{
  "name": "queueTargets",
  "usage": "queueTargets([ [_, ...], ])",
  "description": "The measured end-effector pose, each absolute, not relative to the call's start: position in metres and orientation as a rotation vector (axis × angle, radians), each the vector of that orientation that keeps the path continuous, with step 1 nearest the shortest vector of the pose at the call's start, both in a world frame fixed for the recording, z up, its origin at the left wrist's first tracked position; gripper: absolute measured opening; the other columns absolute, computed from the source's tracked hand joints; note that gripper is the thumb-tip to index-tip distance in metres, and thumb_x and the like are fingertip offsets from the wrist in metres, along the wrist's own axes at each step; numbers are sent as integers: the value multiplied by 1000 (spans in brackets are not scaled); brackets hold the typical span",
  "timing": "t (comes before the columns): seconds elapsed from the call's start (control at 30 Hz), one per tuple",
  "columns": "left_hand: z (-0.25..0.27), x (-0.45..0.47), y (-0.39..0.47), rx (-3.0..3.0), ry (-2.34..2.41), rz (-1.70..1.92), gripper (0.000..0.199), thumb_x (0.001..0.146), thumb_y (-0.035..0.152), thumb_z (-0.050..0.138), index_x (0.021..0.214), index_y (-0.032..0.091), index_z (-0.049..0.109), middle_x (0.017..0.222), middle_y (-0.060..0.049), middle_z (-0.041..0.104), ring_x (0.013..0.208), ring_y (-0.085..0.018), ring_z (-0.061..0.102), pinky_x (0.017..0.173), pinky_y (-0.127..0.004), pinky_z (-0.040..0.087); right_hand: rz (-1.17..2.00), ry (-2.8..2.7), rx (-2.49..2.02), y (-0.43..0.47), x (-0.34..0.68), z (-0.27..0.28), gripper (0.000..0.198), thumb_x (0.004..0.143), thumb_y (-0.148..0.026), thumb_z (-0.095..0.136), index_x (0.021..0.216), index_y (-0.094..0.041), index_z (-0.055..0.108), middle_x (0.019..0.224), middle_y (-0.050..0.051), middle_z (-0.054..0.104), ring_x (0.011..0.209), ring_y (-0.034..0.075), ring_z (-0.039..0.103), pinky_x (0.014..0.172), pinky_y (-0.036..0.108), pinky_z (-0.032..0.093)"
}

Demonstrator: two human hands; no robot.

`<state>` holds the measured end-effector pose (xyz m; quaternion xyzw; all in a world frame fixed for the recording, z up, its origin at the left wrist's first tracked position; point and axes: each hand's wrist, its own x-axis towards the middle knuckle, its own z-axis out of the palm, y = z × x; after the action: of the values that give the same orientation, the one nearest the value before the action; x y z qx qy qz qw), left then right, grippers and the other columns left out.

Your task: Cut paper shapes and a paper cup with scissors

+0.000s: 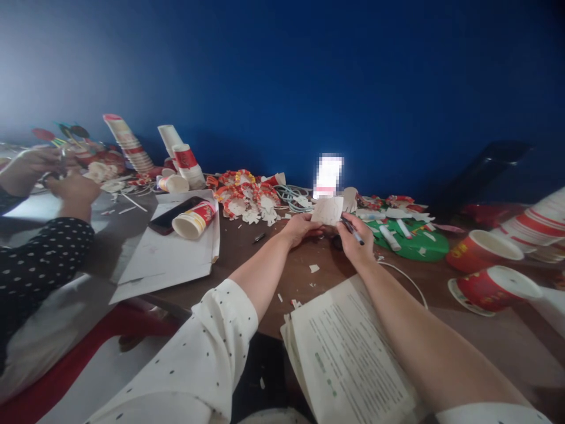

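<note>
A small off-white piece of paper (327, 211) is held up over the table in front of me. My left hand (302, 228) is closed on its left edge. My right hand (358, 240) grips a dark marker pen (353, 229), with its fingers at the paper's right edge. Faint lines seem to show on the paper. Right behind it stands a bright, blurred-out screen (328, 175). A printed booklet (348, 347) lies below my hands, partly under my right forearm.
Red and white paper cut-outs (247, 197) are heaped behind. A green disc (412, 238) bears scraps and markers. Paper cups (498, 288) lie at right; a cup (194, 219) and phone (174, 217) rest on a white box (172, 259). At left, a co-worker's hands (73, 182) hold scissors.
</note>
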<state>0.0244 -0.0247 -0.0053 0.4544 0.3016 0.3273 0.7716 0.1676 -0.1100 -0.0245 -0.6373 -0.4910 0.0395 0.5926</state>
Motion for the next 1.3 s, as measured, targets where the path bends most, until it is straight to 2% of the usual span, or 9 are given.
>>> queueTargets([
  [0.17, -5, 25, -24, 984, 670, 701, 12, 72, 3, 72, 81, 9, 68, 73, -5, 70, 67, -11, 64, 73, -27, 54, 87, -1142, -1498, -112, 165, -21, 42, 77, -38, 62, 109, -12, 70, 106, 15, 73, 95, 28, 68, 90, 46, 52],
  [0.4, -5, 24, -25, 988, 633, 699, 14, 72, 4, 73, 83, 10, 67, 70, -3, 68, 61, -10, 63, 64, -22, 53, 111, -1174, -1483, -111, 165, -23, 43, 79, -40, 62, 110, -13, 69, 105, 14, 73, 94, 27, 68, 90, 46, 52],
  [0.63, -7, 27, -23, 957, 675, 731, 12, 71, 6, 75, 80, 9, 67, 68, -4, 68, 62, -11, 64, 67, -25, 55, 140, -1165, -1431, -111, 160, -21, 42, 80, -42, 63, 111, -14, 69, 109, 15, 72, 97, 27, 68, 91, 46, 52],
  [0.8, -10, 29, -21, 887, 676, 782, 11, 70, 4, 74, 78, 8, 67, 71, -6, 70, 63, -12, 65, 68, -25, 55, 155, -1070, -1414, -108, 157, -20, 42, 87, -41, 55, 117, -13, 65, 98, 15, 73, 80, 24, 70, 78, 42, 58],
  [0.97, -11, 29, -21, 860, 651, 814, 12, 70, 1, 72, 79, 8, 67, 73, -6, 70, 63, -12, 64, 71, -27, 55, 57, -1148, -1391, -112, 153, -16, 40, 91, -42, 51, 120, -16, 64, 92, 11, 73, 69, 20, 68, 73, 39, 58],
  [1.2, -9, 28, -22, 825, 641, 824, 13, 71, -3, 68, 79, 7, 66, 72, -7, 69, 63, -11, 64, 74, -28, 55, -38, -1353, -1354, -119, 145, -11, 34, 92, -42, 54, 112, -19, 69, 110, 12, 71, 79, 20, 69, 77, 37, 57],
  [1.3, -8, 28, -22, 806, 633, 835, 13, 71, -4, 66, 78, 7, 65, 70, -6, 68, 63, -11, 64, 73, -27, 55, 18, -1347, -1341, -119, 145, -13, 35, 93, -42, 52, 113, -18, 67, 102, 11, 72, 74, 20, 69, 75, 37, 57],
])
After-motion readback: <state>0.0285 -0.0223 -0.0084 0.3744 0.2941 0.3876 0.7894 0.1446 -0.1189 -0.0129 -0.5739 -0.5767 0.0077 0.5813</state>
